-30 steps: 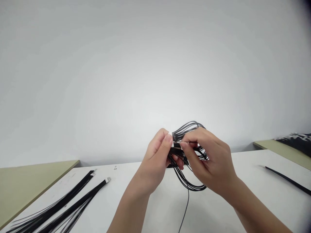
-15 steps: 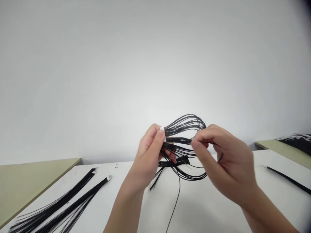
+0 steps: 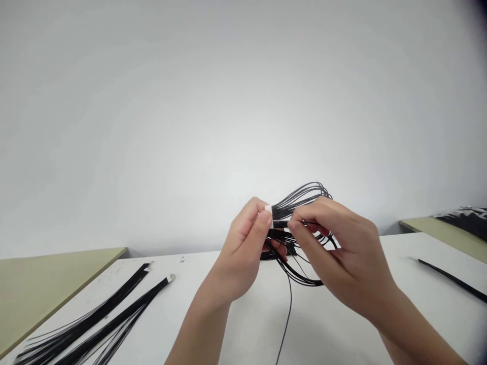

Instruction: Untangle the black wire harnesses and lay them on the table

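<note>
My left hand (image 3: 245,246) grips a white connector (image 3: 269,215) between thumb and fingers, in the middle of the view. Black wires (image 3: 304,195) run from the connector to the right and bend round in loops. My right hand (image 3: 342,248) pinches thin black wires just right of the connector, thumb against forefinger. Part of the looped wires lies hidden behind my right hand. One loose wire (image 3: 289,304) hangs down below the loops.
Two black wire bundles (image 3: 125,309) with white ends lie on the white table (image 3: 182,304) at left. A thin black strip (image 3: 452,280) lies at right. Greenish boards (image 3: 57,276) flank the table, the right one bearing a dark pile (image 3: 466,223).
My left hand has moved slightly right with the connector. My right hand has shifted left, so its pinch is closer to the connector. The loops moved right and are more covered.
</note>
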